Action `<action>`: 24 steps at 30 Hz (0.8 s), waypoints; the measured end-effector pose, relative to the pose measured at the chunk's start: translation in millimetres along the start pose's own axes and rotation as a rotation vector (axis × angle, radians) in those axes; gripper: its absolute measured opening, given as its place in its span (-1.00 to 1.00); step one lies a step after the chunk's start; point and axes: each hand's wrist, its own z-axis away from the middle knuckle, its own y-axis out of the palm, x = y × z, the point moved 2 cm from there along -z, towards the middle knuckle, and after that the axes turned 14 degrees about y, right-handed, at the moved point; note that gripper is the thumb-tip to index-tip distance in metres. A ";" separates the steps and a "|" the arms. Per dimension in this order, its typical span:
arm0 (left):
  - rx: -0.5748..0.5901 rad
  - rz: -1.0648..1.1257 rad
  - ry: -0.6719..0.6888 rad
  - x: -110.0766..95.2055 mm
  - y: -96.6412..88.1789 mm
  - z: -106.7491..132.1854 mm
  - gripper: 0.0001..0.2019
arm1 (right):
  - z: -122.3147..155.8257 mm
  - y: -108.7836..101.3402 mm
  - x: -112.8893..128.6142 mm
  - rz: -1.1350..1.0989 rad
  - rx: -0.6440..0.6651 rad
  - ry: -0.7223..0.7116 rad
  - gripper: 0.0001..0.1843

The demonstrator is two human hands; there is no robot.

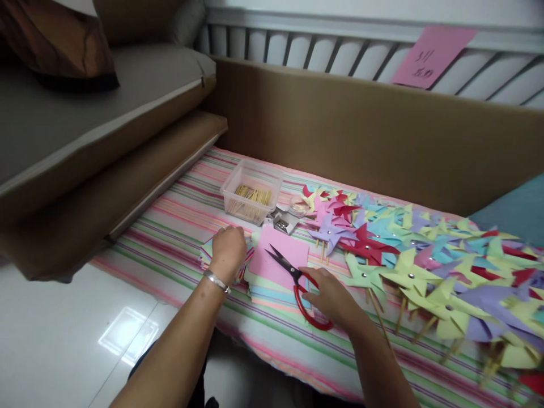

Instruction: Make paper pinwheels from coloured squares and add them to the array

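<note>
Soft, dim indoor light, window glare on the floor [127, 337], perhaps slight blur at the edges.

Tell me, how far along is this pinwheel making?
Well along, it seems: a big heap of finished pinwheels covers the striped cloth. In hand: the right hand is on the red scissors, and the left hand rests on a stack of paper squares. Still unused: those squares and the tub of sticks.
</note>
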 end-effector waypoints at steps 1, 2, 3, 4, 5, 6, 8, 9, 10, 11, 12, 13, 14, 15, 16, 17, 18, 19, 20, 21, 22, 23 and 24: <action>-0.008 0.005 -0.007 2.1 -3.8 0.3 -0.64 | 1.0 -1.4 0.3 -0.004 0.009 0.000 -0.39; -0.028 0.022 -0.010 4.3 -9.0 1.1 -0.64 | 2.1 -3.2 0.3 -0.015 0.020 -0.003 -0.38; -0.060 0.049 -0.007 6.3 -15.8 2.5 -0.64 | 3.2 -5.2 0.1 -0.036 0.033 -0.007 -0.39; -0.121 0.106 0.008 7.5 -24.1 4.5 -0.65 | 4.4 -7.6 -0.4 -0.064 0.047 -0.012 -0.39; -0.205 0.181 0.039 7.6 -33.6 7.3 -0.65 | 5.6 -10.2 -1.1 -0.097 0.057 -0.018 -0.41; -0.293 0.263 0.076 6.0 -43.4 10.8 -0.65 | 6.7 -13.1 -1.8 -0.130 0.062 -0.019 -0.43; -0.482 0.452 0.176 -2.7 -61.3 19.5 -0.67 | 9.1 -20.0 -2.9 -0.202 0.014 0.006 -0.50; -0.542 0.582 0.231 -10.0 -67.5 23.9 -0.68 | 10.7 -23.8 -2.4 -0.251 -0.041 0.022 -0.52; -0.558 0.742 0.268 -18.7 -70.7 27.6 -0.69 | 12.6 -27.3 -1.1 -0.325 -0.102 0.031 -0.53; -0.513 0.934 0.278 -28.3 -70.3 30.3 -0.70 | 14.9 -29.8 1.5 -0.432 -0.142 0.025 -0.52; -0.410 1.151 0.268 -38.8 -66.3 31.9 -0.71 | 17.4 -30.9 5.2 -0.572 -0.151 0.004 -0.51; -0.256 1.372 0.243 -49.5 -59.5 32.6 -0.71 | 19.9 -30.5 9.8 -0.734 -0.117 -0.032 -0.49; -0.085 1.579 0.180 -59.3 -50.5 33.0 -0.70 | 22.2 -28.5 15.1 -0.900 -0.045 -0.072 -0.48; 0.064 1.743 0.102 -67.2 -40.8 32.9 -0.68 | 24.2 -25.3 20.5 -1.051 0.046 -0.100 -0.48; 0.142 1.851 0.023 -72.2 -31.5 32.3 -0.67 | 25.7 -21.4 25.6 -1.173 0.133 -0.112 -0.48; 0.180 1.911 -0.047 -74.6 -22.9 31.0 -0.67 | 26.6 -17.4 29.9 -1.264 0.202 -0.104 -0.48; 0.187 1.937 -0.101 -75.0 -15.3 29.4 -0.68 | 26.8 -13.6 33.2 -1.328 0.246 -0.078 -0.50; 0.175 1.942 -0.138 -73.9 -9.1 27.5 -0.68 | 26.3 -10.3 35.6 -1.367 0.272 -0.039 -0.54; 0.166 1.940 -0.159 -72.1 -4.4 25.4 -0.67 | 25.4 -7.8 37.2 -1.393 0.276 0.008 -0.58; 0.169 1.943 -0.174 -70.3 -1.0 23.3 -0.65 | 24.3 -6.3 38.0 -1.408 0.264 0.056 -0.62; 0.187 1.956 -0.183 -68.9 1.2 21.2 -0.62 | 23.0 -5.8 38.1 -1.421 0.240 0.097 -0.66; 0.220 1.978 -0.196 -68.1 2.4 19.2 -0.61 | 21.6 -6.2 37.7 -1.437 0.210 0.131 -0.68; 0.262 2.003 -0.211 -67.9 2.8 17.3 -0.60 | 20.2 -7.1 36.9 -1.460 0.174 0.152 -0.68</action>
